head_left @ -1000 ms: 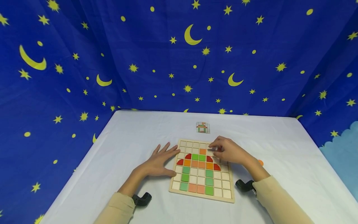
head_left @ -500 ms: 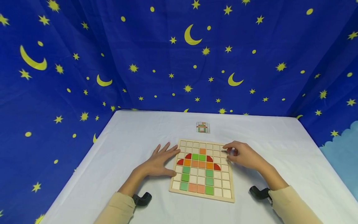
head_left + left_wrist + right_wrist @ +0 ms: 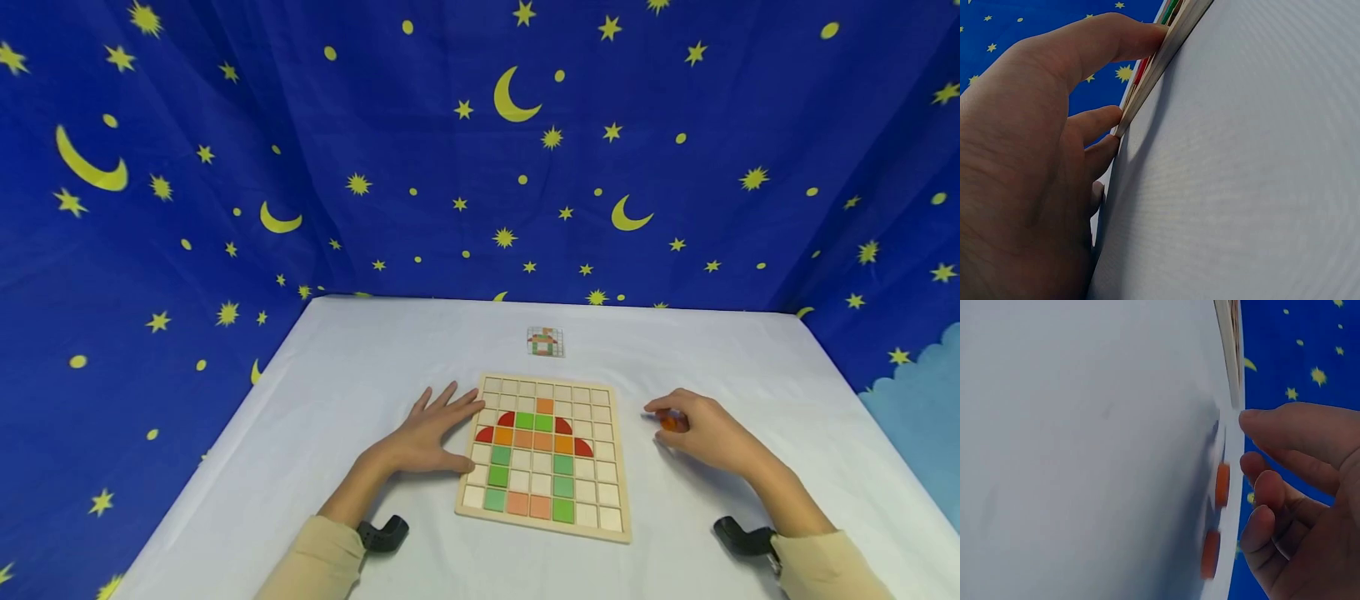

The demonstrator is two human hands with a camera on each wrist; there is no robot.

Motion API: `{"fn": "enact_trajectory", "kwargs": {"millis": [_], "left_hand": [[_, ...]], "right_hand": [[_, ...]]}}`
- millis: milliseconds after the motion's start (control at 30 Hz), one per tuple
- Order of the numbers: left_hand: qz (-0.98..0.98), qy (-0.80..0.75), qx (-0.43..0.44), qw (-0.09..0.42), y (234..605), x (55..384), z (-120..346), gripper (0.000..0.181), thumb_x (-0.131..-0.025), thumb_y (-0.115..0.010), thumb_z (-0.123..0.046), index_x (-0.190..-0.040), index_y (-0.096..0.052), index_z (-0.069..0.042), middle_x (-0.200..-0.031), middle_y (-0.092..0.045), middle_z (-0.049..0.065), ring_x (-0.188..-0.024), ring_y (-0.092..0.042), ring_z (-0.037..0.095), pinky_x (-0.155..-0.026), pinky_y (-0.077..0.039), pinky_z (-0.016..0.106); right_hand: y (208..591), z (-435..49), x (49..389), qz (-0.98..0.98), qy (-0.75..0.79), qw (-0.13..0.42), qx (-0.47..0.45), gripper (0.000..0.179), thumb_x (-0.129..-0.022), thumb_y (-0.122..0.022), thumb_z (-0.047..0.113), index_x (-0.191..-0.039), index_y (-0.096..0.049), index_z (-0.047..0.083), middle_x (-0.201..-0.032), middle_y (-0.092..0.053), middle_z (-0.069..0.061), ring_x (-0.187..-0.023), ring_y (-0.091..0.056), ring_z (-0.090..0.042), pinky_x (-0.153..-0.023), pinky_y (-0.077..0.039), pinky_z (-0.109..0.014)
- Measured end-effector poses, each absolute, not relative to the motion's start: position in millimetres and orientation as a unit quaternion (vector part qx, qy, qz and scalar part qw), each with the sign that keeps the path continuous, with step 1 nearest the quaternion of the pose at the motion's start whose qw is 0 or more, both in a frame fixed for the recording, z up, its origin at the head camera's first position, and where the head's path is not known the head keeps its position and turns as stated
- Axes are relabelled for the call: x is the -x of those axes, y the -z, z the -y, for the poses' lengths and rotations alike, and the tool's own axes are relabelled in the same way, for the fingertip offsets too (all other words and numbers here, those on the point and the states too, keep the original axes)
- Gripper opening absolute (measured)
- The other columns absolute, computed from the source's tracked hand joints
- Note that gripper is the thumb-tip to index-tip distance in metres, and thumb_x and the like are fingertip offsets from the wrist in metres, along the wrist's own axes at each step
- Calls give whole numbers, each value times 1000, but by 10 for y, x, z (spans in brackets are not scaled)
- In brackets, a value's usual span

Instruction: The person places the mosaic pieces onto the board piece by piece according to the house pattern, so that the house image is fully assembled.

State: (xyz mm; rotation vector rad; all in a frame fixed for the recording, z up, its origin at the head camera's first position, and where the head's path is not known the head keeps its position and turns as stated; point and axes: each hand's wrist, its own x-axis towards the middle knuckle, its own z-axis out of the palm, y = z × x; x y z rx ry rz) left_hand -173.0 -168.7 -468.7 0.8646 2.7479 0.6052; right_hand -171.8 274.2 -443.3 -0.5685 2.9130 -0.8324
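Observation:
A wooden grid board (image 3: 618, 492) lies flat on the white table, with green, orange, salmon and red pieces set in its cells. My left hand (image 3: 423, 437) has its fingers spread, thumb and fingertips touching the board's left edge. In the left wrist view the thumb and fingers of that hand (image 3: 1041, 119) meet the board's side (image 3: 1166, 53). To the right of the board, my right hand (image 3: 708, 429) hovers with bent fingers, thumb apart, over an orange piece (image 3: 670, 423). Two orange pieces (image 3: 1222, 485) lie on the table in the right wrist view, below the fingers, not held.
A small pattern card (image 3: 545, 342) lies behind the board, with a coloured figure on a grid. White cloth (image 3: 360, 358) covers the table. A blue curtain (image 3: 420, 150) with moons and stars hangs at the back and sides.
My right hand has moved right, from above the board's upper right cells to the table beside it, over the orange piece. The left hand has stayed at the board's edge.

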Motion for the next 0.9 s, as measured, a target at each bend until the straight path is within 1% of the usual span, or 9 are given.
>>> {"fn": "enact_trajectory", "kwargs": {"millis": [167,300,433,667,900], "left_hand": [[-929,-202,-293,98,4697,1732,1694,93,-75,-67,-62,-153,-29,-28,-159,-16,-8,-145,1,23,-113,6,50],[-929,-203,-295,98,4691,1737,1698,93,-75,-67,-62,-153,-28,-28,-159,-16,-7,-146,1,24,-113,6,50],[-928,-205,-296,99,4690,1741,1695,93,-75,-67,-61,-153,-29,-28,-159,-16,-7,-146,1,24,-113,6,50],[-929,-202,-293,98,4701,1745,1692,93,-75,-67,-62,-153,-28,-29,-159,-16,-8,-146,1,23,-113,6,49],[-928,-207,-292,102,4698,1741,1690,93,-75,-67,-62,-153,-29,-28,-159,-16,-7,-146,2,23,-113,6,50]], "right_hand": [[4467,-2877,1690,-952,259,29,162,36,-78,-78,12,-113,-70,10,-95,-59,0,-67,-45,-14,-53,-36,-27],[4489,-2937,1688,-954,257,24,154,35,-77,-78,11,-111,-70,10,-98,-59,-2,-69,-45,-15,-54,-37,-26],[4507,-2945,1696,-954,257,19,155,32,-79,-76,9,-110,-71,9,-95,-58,-2,-69,-45,-15,-55,-37,-26],[4533,-2907,1728,-955,255,12,148,28,-80,-74,11,-108,-71,7,-87,-57,0,-67,-44,-15,-53,-35,-28],[4554,-2845,1781,-953,262,1,153,26,-81,-75,13,-107,-72,10,-86,-57,1,-69,-45,-16,-55,-36,-28]]}}
